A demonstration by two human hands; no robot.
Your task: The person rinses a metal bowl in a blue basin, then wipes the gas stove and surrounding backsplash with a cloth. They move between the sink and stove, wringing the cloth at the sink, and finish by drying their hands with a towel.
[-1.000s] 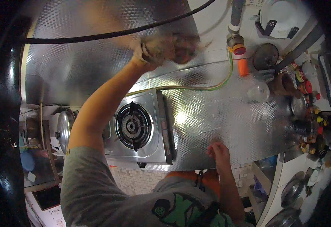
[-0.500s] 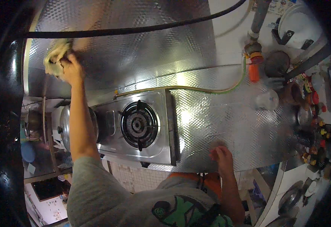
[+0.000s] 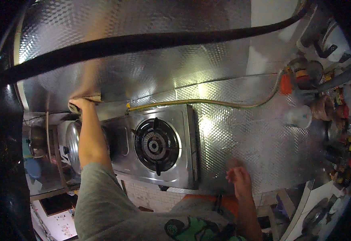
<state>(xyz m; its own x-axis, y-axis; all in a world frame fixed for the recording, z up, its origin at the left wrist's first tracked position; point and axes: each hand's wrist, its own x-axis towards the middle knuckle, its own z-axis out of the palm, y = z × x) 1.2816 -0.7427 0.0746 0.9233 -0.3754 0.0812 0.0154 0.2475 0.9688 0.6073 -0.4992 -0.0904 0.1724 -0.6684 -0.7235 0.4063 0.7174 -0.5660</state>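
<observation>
My left hand (image 3: 83,105) is closed on a pale yellowish cloth (image 3: 95,97), pressed to the lower part of the shiny patterned metal wall sheet (image 3: 143,60) behind the stove. Part of the cloth sticks out on both sides of the fingers, which hide the rest. Below that forearm sits a lidded metal pot (image 3: 74,140), partly covered by the arm. My right hand (image 3: 240,180) hovers by the counter's front edge with its fingers loosely bent and apart, and nothing shows in it.
A gas stove (image 3: 187,152) with a black burner (image 3: 155,145) stands in the middle. Its yellow-green hose (image 3: 223,104) runs right along the wall. A dark cable (image 3: 143,42) crosses the view above. At the right are a whitish translucent container (image 3: 300,116) and several jars.
My left hand has moved down the wall sheet with the cloth, from the upper left to just above the pot. The view has shifted slightly. My right hand stays near the counter's front edge.
</observation>
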